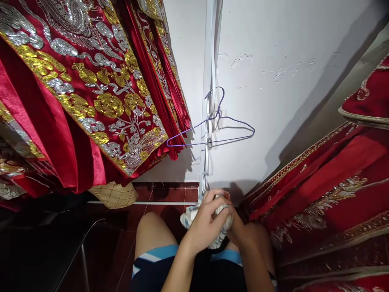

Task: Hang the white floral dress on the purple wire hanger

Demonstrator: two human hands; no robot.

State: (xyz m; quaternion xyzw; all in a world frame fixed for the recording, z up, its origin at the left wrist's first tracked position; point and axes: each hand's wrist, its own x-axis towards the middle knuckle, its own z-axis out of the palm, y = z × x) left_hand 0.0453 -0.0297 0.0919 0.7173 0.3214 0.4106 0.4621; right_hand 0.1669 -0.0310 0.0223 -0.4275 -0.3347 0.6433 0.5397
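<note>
Both hands are together at the lower centre, above my lap, around a bunched white cloth with bluish and dark markings (189,217). My left hand (206,223) has its fingers curled over the top of the bundle, and cloth shows on both sides of it. My right hand (233,215) presses against the bundle from the right, its fingers partly hidden behind the left ones. Above the hands, a purple wire hanger (188,144) hangs with nothing on it by a white strap (213,61) against the wall.
Red garments with gold and silver embroidery (109,104) hang at the upper left. More red embroidered fabric (340,202) fills the right side. A beige quilted cloth (115,194) shows below the left garments. Dark red tiles (170,194) cover the floor; a black surface lies lower left.
</note>
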